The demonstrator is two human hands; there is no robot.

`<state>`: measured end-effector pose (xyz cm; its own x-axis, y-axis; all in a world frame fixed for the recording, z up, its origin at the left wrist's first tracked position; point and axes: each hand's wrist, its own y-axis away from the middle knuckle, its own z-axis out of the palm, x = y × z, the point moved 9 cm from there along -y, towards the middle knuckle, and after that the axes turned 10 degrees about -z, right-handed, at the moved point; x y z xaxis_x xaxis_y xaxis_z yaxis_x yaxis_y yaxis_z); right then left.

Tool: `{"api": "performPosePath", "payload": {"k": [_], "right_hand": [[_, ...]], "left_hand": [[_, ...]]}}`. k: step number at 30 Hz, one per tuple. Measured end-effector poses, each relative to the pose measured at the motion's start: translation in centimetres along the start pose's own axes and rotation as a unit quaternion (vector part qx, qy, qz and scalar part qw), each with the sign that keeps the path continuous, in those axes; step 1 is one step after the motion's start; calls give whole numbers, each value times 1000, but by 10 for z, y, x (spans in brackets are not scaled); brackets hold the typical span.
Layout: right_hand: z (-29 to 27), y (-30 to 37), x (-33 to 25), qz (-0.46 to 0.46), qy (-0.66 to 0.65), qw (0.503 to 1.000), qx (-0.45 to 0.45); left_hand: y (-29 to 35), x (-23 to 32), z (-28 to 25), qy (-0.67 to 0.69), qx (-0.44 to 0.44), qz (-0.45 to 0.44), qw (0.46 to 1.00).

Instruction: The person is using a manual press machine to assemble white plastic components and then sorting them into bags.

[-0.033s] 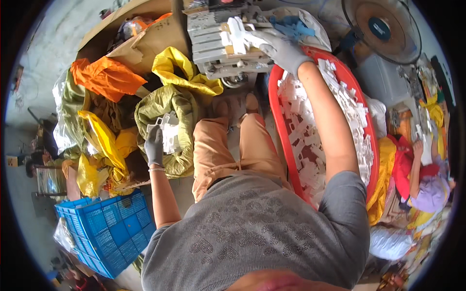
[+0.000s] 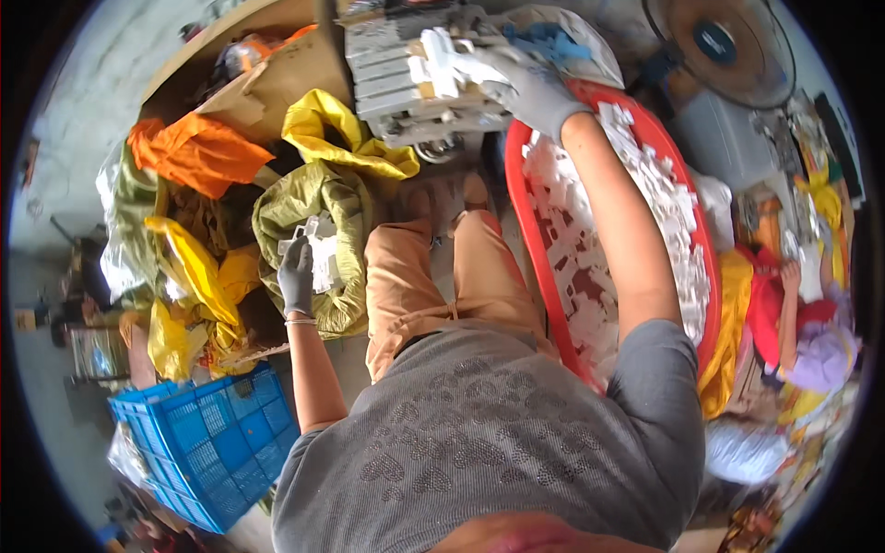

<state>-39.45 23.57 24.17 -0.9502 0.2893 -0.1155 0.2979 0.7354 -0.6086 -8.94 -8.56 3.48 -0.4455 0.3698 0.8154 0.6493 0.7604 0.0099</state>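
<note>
Right hand: lane open at 7 o'clock, over the legs, between green sack and red tub. Machine blocks 9, fan near 2–3. Left hand: yellow sack obstructs 1, blue crate 7.

No words, numbers or signs can be read; pale marks on the blue fan hub, far right, are too blurred to make out.

R fingers blurry, fan & machine cut off @ top edge, olive sack btm hidden
</note>
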Motion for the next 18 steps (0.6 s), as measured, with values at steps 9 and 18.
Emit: {"api": "performPosePath", "payload": {"k": [9, 18], "right_hand": [[27, 226, -36, 195, -44, 975, 99], [-45, 581, 33, 648, 231, 707, -164]], "left_hand": [[9, -5, 87, 51, -184, -2, 982], [24, -4, 99, 54, -199, -25, 978]]}}
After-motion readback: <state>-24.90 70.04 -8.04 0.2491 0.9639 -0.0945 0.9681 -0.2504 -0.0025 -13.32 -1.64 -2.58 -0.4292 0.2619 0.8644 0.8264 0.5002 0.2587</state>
